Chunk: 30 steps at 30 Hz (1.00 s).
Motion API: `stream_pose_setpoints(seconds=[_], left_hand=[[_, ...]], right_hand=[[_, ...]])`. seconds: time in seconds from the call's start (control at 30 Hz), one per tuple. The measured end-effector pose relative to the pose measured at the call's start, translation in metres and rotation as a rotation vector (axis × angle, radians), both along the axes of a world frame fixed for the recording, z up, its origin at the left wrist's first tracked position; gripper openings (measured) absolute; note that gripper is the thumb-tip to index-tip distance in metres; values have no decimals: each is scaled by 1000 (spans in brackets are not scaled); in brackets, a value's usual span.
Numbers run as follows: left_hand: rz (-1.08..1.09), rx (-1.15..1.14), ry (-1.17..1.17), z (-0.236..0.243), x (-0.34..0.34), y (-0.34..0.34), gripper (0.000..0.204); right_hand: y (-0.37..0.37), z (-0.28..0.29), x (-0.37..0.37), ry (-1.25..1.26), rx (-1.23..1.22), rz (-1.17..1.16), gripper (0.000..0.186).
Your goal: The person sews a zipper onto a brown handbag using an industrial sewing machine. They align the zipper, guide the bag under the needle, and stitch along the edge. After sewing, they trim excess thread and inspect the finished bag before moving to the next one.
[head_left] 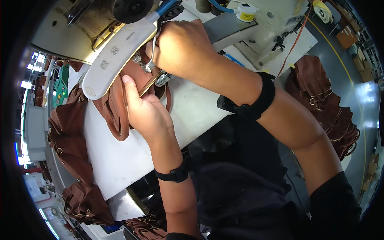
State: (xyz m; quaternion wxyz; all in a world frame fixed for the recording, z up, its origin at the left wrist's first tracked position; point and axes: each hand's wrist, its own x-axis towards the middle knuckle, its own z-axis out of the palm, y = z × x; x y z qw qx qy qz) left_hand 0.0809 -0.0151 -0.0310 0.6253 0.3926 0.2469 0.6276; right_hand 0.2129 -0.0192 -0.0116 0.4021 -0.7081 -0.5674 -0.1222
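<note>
A brown leather bag (117, 114) with a brass-toothed zipper (150, 85) lies under the sewing machine (60, 30), beside the metal presser foot (139, 60). My left hand (152, 116) grips the bag near the zipper, thumb on top and the other fingers hidden beneath. Close behind the needle area, my right hand (184, 48) is closed in a fist beside a bent metal rod (152, 56). Its fingertips are turned away, so what they hold cannot be made out. The machine's long pale grey arm (116, 62) covers part of the bag.
Brown leather bags (70, 140) hang along the left edge of the white table (120, 164). More brown bags (320, 106) are piled at the right. A small white bottle with a yellow label (245, 13) stands on the machine bed, and a red cord (297, 38) hangs nearby.
</note>
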Motion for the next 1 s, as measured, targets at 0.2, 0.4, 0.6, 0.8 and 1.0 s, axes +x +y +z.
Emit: stream_pose_setpoints(seconds=[0.2, 0.4, 0.6, 0.8, 1.0], left_hand=[[-88, -100, -13, 12, -1, -9, 43], [-60, -102, -47, 8, 0, -12, 44], [-140, -185, -82, 14, -8, -12, 45], [-79, -150, 41, 3, -6, -14, 45], [-85, -164, -1, -1, -8, -23, 40]], right_hand=[[6, -8, 0, 30, 202, -101, 25], [-5, 4, -11, 121, 178, -80, 17], [-4, -2, -10, 101, 376, -80, 16], [-9, -3, -10, 27, 388, -121, 16], [-11, -6, -12, 0, 371, -136, 17]])
